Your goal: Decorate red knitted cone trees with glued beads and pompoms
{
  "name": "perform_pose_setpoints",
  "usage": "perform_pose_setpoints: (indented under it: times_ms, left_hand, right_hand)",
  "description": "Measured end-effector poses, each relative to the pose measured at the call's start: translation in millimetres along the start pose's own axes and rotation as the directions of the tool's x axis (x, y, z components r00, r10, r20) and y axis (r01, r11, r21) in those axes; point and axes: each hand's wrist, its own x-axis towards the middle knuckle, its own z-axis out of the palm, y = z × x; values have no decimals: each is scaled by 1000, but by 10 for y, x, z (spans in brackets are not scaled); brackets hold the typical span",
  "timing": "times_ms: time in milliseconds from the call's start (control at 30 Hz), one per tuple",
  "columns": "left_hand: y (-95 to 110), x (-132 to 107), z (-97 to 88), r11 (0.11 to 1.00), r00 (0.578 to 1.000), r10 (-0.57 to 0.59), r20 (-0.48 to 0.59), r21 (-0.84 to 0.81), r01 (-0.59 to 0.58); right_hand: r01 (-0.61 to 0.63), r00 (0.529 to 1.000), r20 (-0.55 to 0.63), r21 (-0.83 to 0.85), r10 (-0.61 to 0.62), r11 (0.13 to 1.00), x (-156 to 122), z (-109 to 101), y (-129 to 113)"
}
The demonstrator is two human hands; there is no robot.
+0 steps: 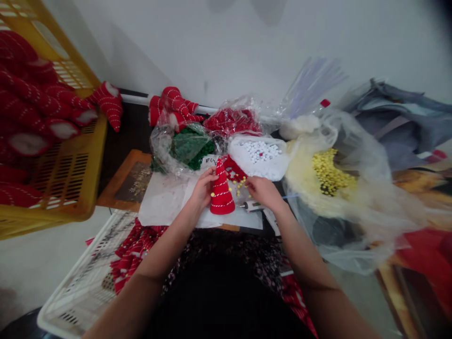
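My left hand (204,187) is closed around the side of a red fabric cone (222,192) with white stitched lines, held upright with its tip away from me. Small yellow pom-poms show at the cone's sides. Just right of it, my right hand (263,189) has its fingers pinched together over loose yellow pom-poms (238,187); whatever lies between the fingertips is too small to make out. Below that hand a glue gun (252,205) lies with its nozzle toward the cone. White paper sheets (162,200) cover the work surface under both hands.
Behind my hands sit a bag of green pieces (192,147), a bag of red pieces (233,121) and a white tray (243,162) of white pom-poms. Yellow pom-poms (330,172) fill a plastic bag at right. A yellow crate (84,188) holds red cones; a white basket (77,287) stands below.
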Motion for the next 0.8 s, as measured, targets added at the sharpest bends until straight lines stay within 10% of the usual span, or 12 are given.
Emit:
perform_pose_setpoints:
  times_ms: [433,600,800]
  left_hand:
    - [-9,1,-3,999,1000,0,10,-33,0]
    - [-2,-23,25,1000,1000,5,20,-10,-5]
    - [-12,-31,24,999,998,35,58,24,-36]
  right_hand:
    - [10,998,-67,187,3,982,73,61,5]
    - [135,939,-325,644,110,753,72,-6,12]
    - [384,878,-478,671,-26,634,93,-190,-362]
